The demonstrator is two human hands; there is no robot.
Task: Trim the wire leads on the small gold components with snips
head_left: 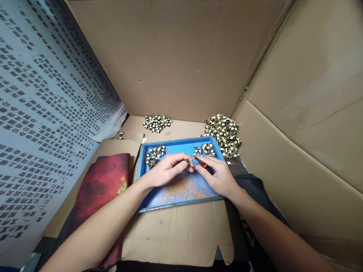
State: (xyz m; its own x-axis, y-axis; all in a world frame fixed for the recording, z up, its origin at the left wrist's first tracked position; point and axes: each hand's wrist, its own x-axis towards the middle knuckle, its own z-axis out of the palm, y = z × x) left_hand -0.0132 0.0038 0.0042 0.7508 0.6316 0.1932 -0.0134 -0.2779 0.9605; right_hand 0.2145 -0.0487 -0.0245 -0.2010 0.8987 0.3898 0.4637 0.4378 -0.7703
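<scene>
Two bare forearms reach in from the near edge over a flat sheet of corrugated cardboard (176,234), meeting above a blue rectangular tray (170,202). The left hand (166,172) pinches one small coil component (188,161) between thumb and fingertips, the fingers curled closed around it. Just beside it, the right hand (218,175) is closed around a small red-and-black hand tool (202,163), its tip touching the component over the middle of the tray. Below both hands, the tray floor is strewn with fine, coppery wire clippings (184,189), a thin rusty scatter.

Two small clusters of the same components lie in the tray's far corners: one cluster at the left (154,155), one at the right (205,149), each piece boxy, pale yellow and black, with wiry leads. Left of the tray lies a glossy mat (104,181) printed red and dark.

Beyond the tray, two more heaps sit on the cardboard floor: a small heap (157,123) at the back wall and a larger, bristly heap (224,134) in the right corner. Plain brown cardboard walls (181,56) close the back and right; a grey printed sheet (42,113) covered in rows of dark characters forms the left side.
</scene>
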